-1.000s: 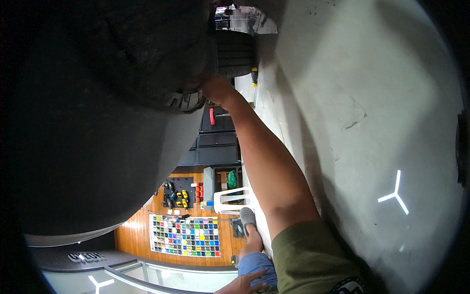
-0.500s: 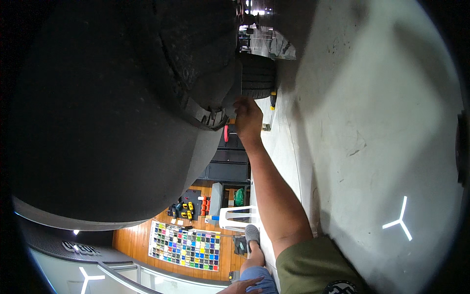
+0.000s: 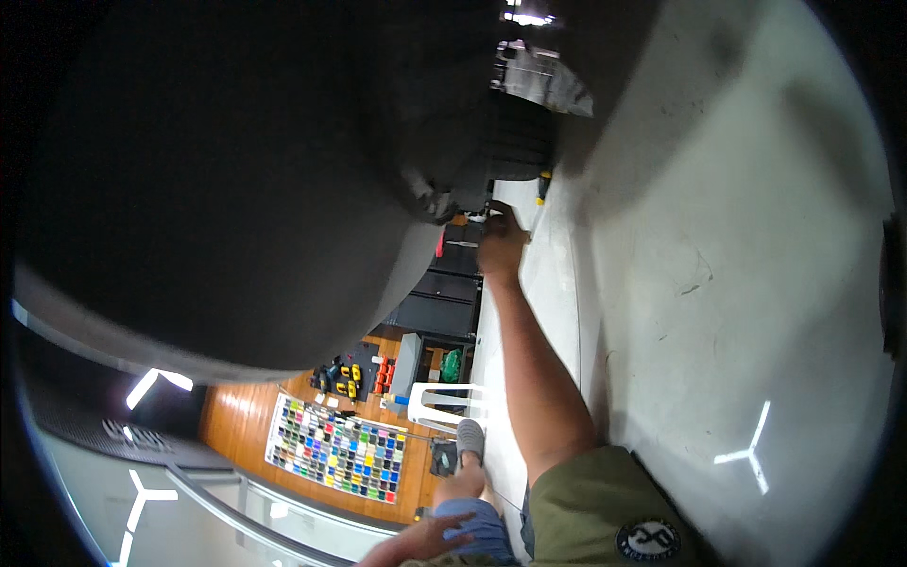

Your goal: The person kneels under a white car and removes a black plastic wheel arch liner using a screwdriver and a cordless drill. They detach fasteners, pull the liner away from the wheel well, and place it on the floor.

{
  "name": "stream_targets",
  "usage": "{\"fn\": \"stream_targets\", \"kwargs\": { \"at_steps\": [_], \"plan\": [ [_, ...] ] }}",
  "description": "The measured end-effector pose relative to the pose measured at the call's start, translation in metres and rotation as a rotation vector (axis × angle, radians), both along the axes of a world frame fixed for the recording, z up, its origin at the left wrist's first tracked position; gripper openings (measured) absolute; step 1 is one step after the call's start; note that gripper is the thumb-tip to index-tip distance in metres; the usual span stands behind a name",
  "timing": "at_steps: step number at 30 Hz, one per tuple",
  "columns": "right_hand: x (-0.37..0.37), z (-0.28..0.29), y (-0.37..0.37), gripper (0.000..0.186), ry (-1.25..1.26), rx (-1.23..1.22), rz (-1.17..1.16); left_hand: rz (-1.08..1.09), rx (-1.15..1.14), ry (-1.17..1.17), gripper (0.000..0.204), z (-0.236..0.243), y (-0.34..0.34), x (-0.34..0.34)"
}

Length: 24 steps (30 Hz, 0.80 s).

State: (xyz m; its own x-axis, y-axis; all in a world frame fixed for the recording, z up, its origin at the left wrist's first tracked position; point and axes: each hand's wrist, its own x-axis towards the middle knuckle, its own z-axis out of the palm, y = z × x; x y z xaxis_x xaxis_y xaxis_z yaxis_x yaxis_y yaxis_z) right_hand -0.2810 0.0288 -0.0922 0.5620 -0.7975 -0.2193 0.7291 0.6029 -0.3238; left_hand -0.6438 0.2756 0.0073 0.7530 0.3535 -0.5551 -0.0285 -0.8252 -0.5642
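Note:
A dark curved vehicle panel (image 3: 208, 189) fills the left, with a recessed, slotted edge (image 3: 430, 198) at its right. My right hand (image 3: 503, 231) is raised just below and right of that edge, arm stretched out, fingers curled; anything between the fingertips is too small and dark to make out. A tyre (image 3: 520, 137) lies beyond it, with a yellow-and-black tool (image 3: 544, 186) beside the tyre. My left hand (image 3: 430, 537) is low in the view by my blue shorts (image 3: 482, 524), blurred, fingers loosely spread.
Pale floor (image 3: 718, 265) runs down the right side. Toward the feet are a white plastic chair (image 3: 435, 402), black cabinets (image 3: 439, 307), a board of yellow power tools (image 3: 348, 383) and a colour swatch board (image 3: 331, 444) on a wooden wall (image 3: 236, 425).
My right hand has drawn away from the panel's edge, shifting right and down. The view has tilted and shifted, so the tyre and panel edge sit further right. My left hand moved slightly left.

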Motion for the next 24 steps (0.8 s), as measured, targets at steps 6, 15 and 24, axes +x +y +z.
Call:
{"fn": "stream_targets", "kwargs": {
  "at_steps": [6,15,24],
  "plan": [
    [0.019,-0.083,0.056,0.027,0.602,-0.517,0.357,-0.131,-0.216,-0.301,0.055,0.064,0.001,0.004],
    [-0.001,-0.07,0.083,0.034,0.738,-1.474,0.441,-0.209,-0.104,-0.555,0.042,0.084,0.212,0.144],
    [0.004,-0.083,0.061,0.034,1.118,-1.888,0.319,-0.049,-0.397,-0.826,0.041,0.149,0.272,0.289]
  ]
}}
